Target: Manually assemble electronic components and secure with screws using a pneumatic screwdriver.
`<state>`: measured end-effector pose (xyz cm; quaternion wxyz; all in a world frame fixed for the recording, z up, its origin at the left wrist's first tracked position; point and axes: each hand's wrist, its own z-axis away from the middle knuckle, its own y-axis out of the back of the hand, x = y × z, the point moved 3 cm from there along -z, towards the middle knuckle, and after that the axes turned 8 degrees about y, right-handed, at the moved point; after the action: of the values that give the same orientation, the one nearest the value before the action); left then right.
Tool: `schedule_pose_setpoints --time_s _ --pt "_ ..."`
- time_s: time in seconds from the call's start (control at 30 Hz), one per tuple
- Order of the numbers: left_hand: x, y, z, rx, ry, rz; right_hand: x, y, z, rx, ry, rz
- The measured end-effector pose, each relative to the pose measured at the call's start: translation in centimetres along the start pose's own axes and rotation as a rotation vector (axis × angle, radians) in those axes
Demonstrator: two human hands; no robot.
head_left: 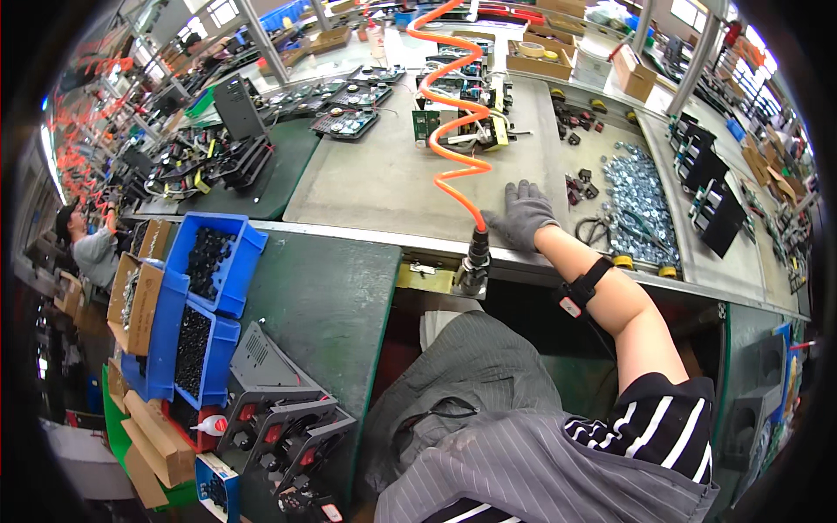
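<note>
My right hand (pixel 526 216), in a grey glove, rests on the pale worktop (pixel 357 187) near its front edge. Its fingers are stretched out and nothing shows in them. Just left of it hangs a dark and silver air tool (pixel 472 266), attached to a coiled orange hose (pixel 459 113). A black strap (pixel 591 281) circles my right forearm. Beyond the hand stands an assembly with green circuit boards (pixel 429 126). My left hand does not appear in this view.
Right of my hand, a tray holds many silver metal parts (pixel 641 196), pliers (pixel 641 231) and scissors (pixel 593 230). Blue bins (pixel 237 296) of black parts stand at left, above grey panels (pixel 275 362). Flat black units (pixel 349 122) lie at far left. Another person (pixel 94 253) works there.
</note>
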<state>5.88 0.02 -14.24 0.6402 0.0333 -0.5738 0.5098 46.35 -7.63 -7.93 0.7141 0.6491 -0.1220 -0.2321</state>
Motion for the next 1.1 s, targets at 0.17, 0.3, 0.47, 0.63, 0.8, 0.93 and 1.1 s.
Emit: schedule_pose_setpoints --time_s 0.17,0.3,0.47,0.63,0.8,0.93,1.1 --pt "2.4 0.3 0.5 0.05 -0.08 -0.045 -1.5 0.8 -1.0 -0.013 0.122 -0.007" --pt "4.5 0.1 0.4 0.092 -0.148 -0.082 -3.6 2.2 -1.4 -0.059 0.203 -0.04" --pt "6.8 -0.4 -0.3 0.14 -0.213 -0.134 -5.8 1.3 -3.4 0.103 0.493 -0.321" --pt "8.8 -1.3 -1.8 0.17 -0.268 -0.169 -10.0 0.8 -4.6 -0.241 0.783 -0.952" --pt "10.5 -2.9 -3.8 0.184 -0.331 -0.175 -13.2 1.6 -4.4 -0.59 0.514 -1.394" --pt "13.8 -7.7 -9.3 0.187 -0.43 -0.533 -15.0 4.1 -4.8 -0.517 0.607 -1.619" --pt "15.0 -14.3 -13.5 0.074 -0.459 -0.843 -12.4 6.2 -5.2 -0.007 0.632 -1.859"
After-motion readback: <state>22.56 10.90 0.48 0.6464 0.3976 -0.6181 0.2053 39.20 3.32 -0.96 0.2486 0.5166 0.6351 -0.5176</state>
